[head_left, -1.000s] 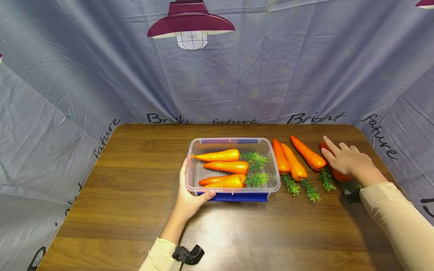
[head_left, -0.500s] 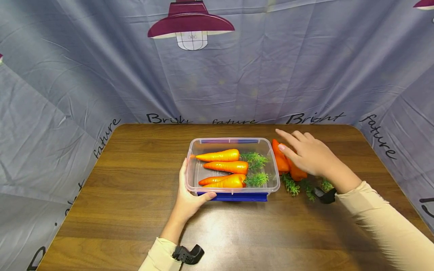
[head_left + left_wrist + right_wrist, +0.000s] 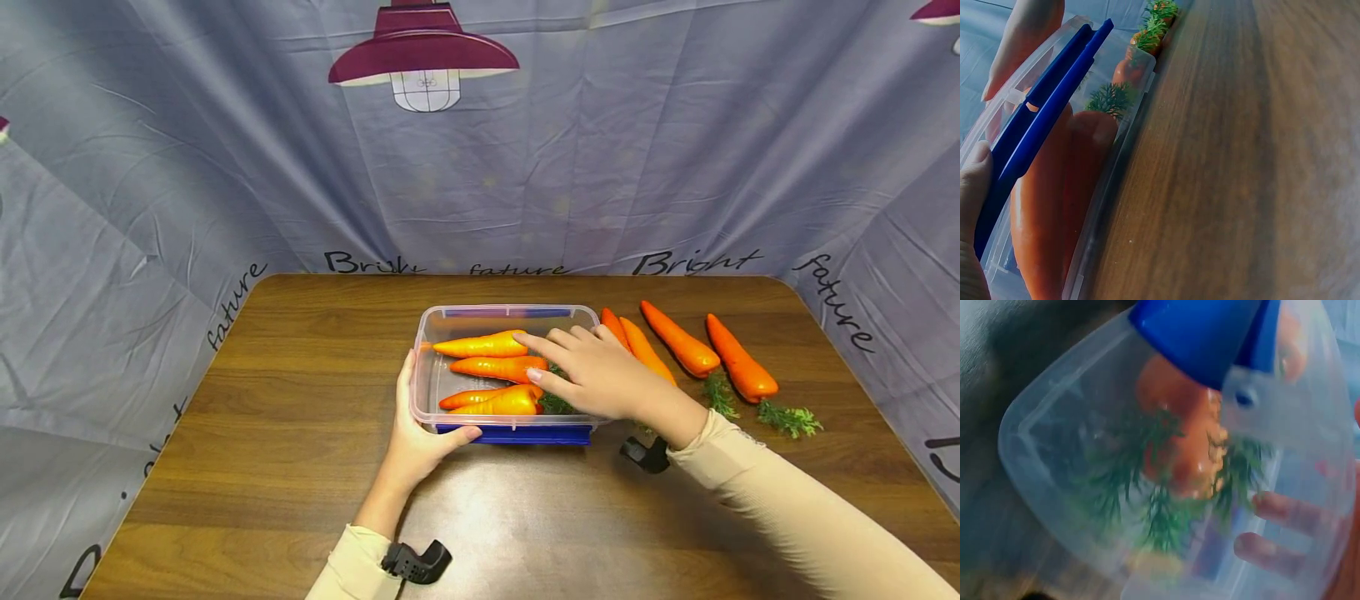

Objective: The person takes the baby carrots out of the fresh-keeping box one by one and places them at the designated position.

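A clear plastic container (image 3: pixel 427 325) with blue clip latches (image 3: pixel 525 435) stands lidless on the table. Several orange toy carrots (image 3: pixel 480 344) lie inside it, tips to the left, their green tops partly covered by a hand. My left hand (image 3: pixel 420 442) grips the container's left end, thumb at the front rim and fingers along the side. Over the right half of the container reaches my right hand (image 3: pixel 600 375), fingers extended and holding nothing, index fingertip at the back carrot. Through the clear wall in the right wrist view, fingertips (image 3: pixel 1266 544) show beside the green tops (image 3: pixel 1166 525).
To the right of the container, more carrots lie on the wooden table (image 3: pixel 300 433): two close by, partly behind the right hand, then one slanted carrot (image 3: pixel 678 337) and the rightmost carrot (image 3: pixel 741 358). A printed grey curtain (image 3: pixel 637 167) hangs behind and at both sides.
My right hand has swept left from the rightmost carrot, over the other loose ones, to the container. That carrot is now uncovered on the table. The left hand and container stay put.
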`<action>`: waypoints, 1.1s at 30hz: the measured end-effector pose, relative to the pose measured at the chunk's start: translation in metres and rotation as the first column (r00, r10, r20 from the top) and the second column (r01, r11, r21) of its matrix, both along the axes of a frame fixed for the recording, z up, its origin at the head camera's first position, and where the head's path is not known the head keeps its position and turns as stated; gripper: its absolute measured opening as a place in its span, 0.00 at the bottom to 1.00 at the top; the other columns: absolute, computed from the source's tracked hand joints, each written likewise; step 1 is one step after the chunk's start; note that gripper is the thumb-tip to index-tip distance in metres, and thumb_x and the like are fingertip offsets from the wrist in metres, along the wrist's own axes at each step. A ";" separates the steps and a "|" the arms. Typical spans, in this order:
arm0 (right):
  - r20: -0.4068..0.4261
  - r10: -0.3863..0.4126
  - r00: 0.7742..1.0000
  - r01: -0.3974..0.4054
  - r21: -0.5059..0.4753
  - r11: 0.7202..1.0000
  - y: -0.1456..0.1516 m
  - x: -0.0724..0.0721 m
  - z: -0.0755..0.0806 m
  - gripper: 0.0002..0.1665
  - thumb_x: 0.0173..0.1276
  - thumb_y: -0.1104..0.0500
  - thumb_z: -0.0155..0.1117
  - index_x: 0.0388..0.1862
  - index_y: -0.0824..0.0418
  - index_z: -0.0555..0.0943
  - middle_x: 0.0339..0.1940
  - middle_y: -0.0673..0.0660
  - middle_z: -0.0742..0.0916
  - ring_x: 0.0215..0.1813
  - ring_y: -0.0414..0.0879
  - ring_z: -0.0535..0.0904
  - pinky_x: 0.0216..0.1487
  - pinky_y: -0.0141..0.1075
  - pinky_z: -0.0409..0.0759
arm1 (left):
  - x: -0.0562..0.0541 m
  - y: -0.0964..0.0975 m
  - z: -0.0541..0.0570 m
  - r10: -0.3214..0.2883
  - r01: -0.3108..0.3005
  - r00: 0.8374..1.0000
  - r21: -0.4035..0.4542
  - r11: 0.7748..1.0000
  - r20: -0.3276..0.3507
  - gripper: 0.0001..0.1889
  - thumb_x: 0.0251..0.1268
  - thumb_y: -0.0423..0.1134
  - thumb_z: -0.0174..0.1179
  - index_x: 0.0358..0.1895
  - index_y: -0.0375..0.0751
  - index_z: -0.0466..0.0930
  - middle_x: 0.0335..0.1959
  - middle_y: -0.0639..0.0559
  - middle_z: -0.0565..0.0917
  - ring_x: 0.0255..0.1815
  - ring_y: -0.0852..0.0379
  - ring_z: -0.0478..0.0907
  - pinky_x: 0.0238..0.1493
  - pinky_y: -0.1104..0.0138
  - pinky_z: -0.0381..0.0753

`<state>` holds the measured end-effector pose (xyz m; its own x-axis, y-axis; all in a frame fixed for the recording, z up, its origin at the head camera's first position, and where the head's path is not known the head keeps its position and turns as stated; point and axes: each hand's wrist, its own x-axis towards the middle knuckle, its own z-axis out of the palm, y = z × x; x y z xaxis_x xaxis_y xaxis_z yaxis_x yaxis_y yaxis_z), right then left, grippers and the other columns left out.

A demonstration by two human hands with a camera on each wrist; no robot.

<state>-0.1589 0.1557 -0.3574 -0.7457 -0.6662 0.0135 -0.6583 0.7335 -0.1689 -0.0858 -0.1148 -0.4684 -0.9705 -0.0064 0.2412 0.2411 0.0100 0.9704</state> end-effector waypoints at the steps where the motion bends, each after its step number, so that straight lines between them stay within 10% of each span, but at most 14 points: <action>1: 0.009 0.000 1.000 0.000 0.002 1.000 -0.003 0.000 -0.001 0.34 0.76 0.32 0.42 0.78 0.34 0.58 0.57 0.48 0.81 0.60 0.49 0.76 0.60 0.55 0.69 | 0.000 0.000 0.000 0.002 -0.002 1.000 -0.006 1.000 0.002 0.68 0.40 0.33 0.82 0.80 0.61 0.38 0.82 0.46 0.49 0.79 0.43 0.52 0.77 0.48 0.54; 8: 0.113 0.108 0.988 -0.103 -0.051 0.993 -0.020 -0.003 -0.008 0.32 0.77 0.33 0.41 0.77 0.34 0.60 0.65 0.46 0.81 0.61 0.48 0.79 0.58 0.51 0.74 | 0.000 -0.001 0.000 0.004 -0.004 1.000 -0.043 0.999 0.001 0.69 0.40 0.31 0.81 0.80 0.62 0.37 0.81 0.45 0.49 0.79 0.43 0.53 0.77 0.46 0.55; 15: 0.179 0.321 0.930 -0.290 -0.180 0.940 -0.032 -0.011 -0.019 0.31 0.79 0.41 0.45 0.76 0.21 0.52 0.76 0.41 0.70 0.69 0.44 0.74 0.64 0.47 0.76 | 0.000 -0.001 -0.001 -0.019 0.017 0.999 -0.064 0.998 -0.030 0.70 0.40 0.30 0.80 0.80 0.60 0.35 0.81 0.43 0.47 0.79 0.40 0.52 0.76 0.44 0.54; 33: 0.291 0.355 0.888 -0.328 -0.139 0.934 -0.047 -0.019 -0.020 0.35 0.74 0.38 0.55 0.78 0.37 0.60 0.67 0.56 0.78 0.60 0.47 0.78 0.65 0.47 0.75 | 0.000 -0.001 -0.002 -0.010 0.007 0.999 -0.062 0.998 -0.046 0.70 0.39 0.30 0.81 0.80 0.58 0.35 0.82 0.46 0.48 0.80 0.41 0.52 0.77 0.47 0.55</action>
<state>-0.1783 0.1092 -0.3774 -0.4482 -0.8870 -0.1114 -0.7714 0.4467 -0.4531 -0.0861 -0.1159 -0.4705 -0.9583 0.0177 0.2853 0.2858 0.0670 0.9559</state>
